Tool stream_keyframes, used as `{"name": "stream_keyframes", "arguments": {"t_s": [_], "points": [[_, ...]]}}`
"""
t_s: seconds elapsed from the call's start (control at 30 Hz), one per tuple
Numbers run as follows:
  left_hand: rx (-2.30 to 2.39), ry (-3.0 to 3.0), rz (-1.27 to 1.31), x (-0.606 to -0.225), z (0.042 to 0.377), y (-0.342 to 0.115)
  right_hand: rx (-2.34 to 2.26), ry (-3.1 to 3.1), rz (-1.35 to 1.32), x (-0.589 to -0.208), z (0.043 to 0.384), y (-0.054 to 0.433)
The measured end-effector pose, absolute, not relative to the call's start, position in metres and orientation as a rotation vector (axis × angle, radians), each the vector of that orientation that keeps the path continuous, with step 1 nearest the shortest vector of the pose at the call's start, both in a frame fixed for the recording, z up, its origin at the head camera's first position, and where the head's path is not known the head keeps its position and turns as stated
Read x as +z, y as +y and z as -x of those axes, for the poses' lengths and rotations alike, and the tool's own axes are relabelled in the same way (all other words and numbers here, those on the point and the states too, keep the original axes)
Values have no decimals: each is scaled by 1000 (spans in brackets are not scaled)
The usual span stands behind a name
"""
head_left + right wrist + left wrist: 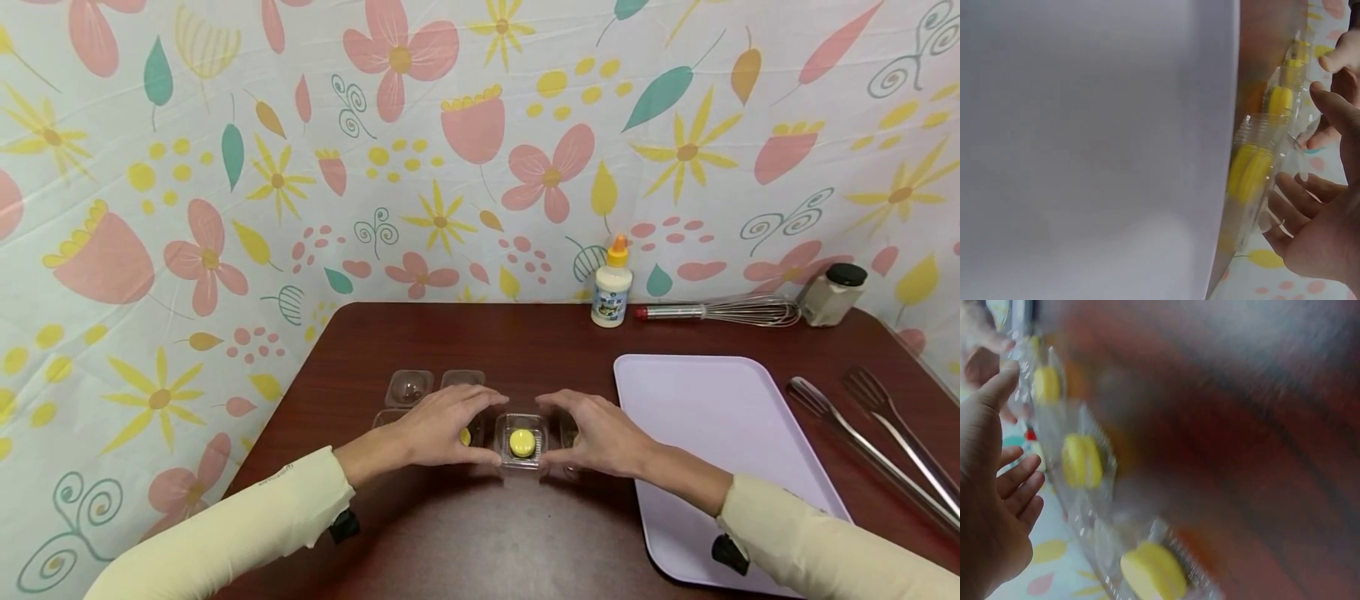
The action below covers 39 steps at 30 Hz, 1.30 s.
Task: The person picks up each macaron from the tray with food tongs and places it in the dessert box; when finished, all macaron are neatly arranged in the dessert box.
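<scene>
A small clear plastic box with a yellow macaron inside stands between my two hands. My left hand is at its left side, thumb tip right at the box edge, fingers extended and apart. On the other side my right hand mirrors it, thumb near the right edge. Another macaron shows beyond my left thumb, its box mostly hidden by the hand. A further clear box is partly covered by my right hand. In the left wrist view, yellow macarons sit in a row of clear boxes.
Clear plastic pieces lie behind my left hand. A lilac tray stands at right, with metal tongs beyond it. Along the back are a squeeze bottle, a whisk and a black-lidded jar.
</scene>
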<state>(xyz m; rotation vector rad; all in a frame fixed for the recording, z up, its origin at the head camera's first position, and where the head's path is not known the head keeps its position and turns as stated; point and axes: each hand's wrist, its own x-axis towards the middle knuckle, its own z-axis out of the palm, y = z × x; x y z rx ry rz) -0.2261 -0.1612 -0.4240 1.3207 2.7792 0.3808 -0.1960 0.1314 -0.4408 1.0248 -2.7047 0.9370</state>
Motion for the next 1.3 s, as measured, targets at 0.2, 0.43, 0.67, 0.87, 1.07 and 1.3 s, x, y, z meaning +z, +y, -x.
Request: {"name": "stream_keyframes", "arguments": {"t_s": [0.2, 0.43, 0.67, 0.87, 1.07, 1.3], "points": [[525, 2737, -1236, -410, 245, -176, 953, -2720, -1008, -434, 198, 125], [625, 2777, -1119, -398, 273, -196, 964, -2760, -1016, -428, 201, 112], [580, 2773, -958, -403, 291, -211, 1029, -2800, -1046, -429, 203, 91], [505, 2727, -936, -411, 299, -217, 1010, -2769, -1110, -435, 203, 71], [446, 2706, -923, -419, 304, -222, 936, -2768, -1089, -441, 202, 54], [353, 2704, -930, -427, 306, -222, 887, -2804, -1034, -444, 204, 41]]}}
